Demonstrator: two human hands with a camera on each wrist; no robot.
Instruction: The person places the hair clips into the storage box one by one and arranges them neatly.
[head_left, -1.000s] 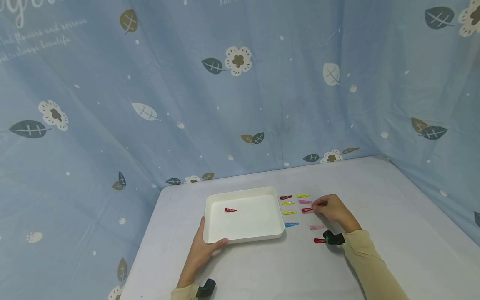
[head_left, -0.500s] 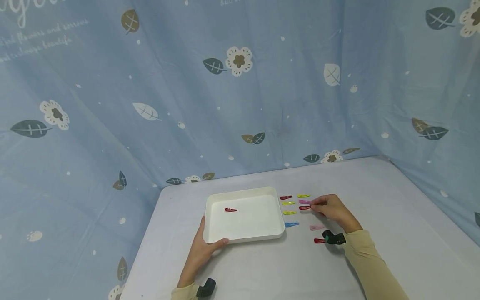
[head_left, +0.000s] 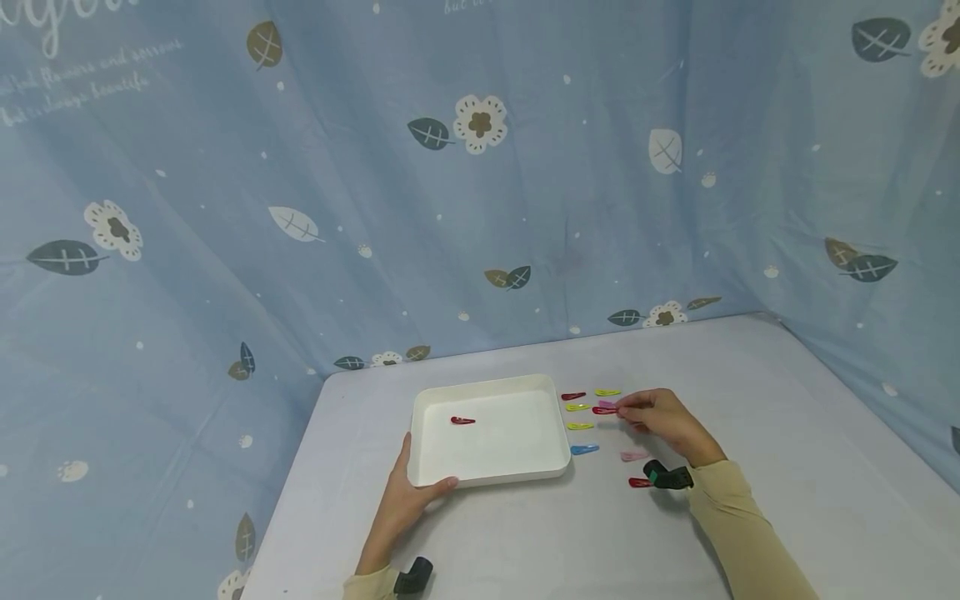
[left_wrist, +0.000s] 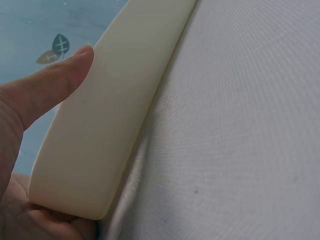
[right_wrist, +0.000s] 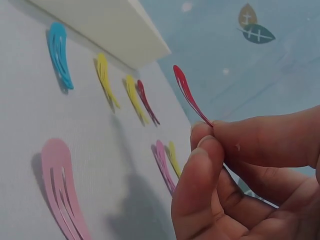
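Note:
In the head view my right hand (head_left: 662,417) pinches a red snap hair clip (head_left: 603,410) by its narrow end, between thumb and forefinger. The right wrist view shows this red clip (right_wrist: 184,89) raised off the table, its broad end pointing up. My left hand (head_left: 402,507) grips the near left corner of a shallow white tray (head_left: 498,454), thumb along the front wall and fingers round the side. In the left wrist view the thumb lies against the tray wall (left_wrist: 107,110). Another red hair clip (head_left: 462,421) lies inside the tray.
Right of the tray lie several hair clips: a dark red clip (head_left: 573,396), yellow clips (head_left: 580,426), a blue clip (head_left: 585,449) and pink clips (head_left: 634,456). Another red clip (head_left: 639,482) lies by the right wrist camera (head_left: 666,475). A blue patterned curtain (head_left: 480,208) hangs behind the table.
My right hand has lifted the red clip from its spot among the others and carried it slightly left and up, over the upper pink clip. The left hand and tray stay put.

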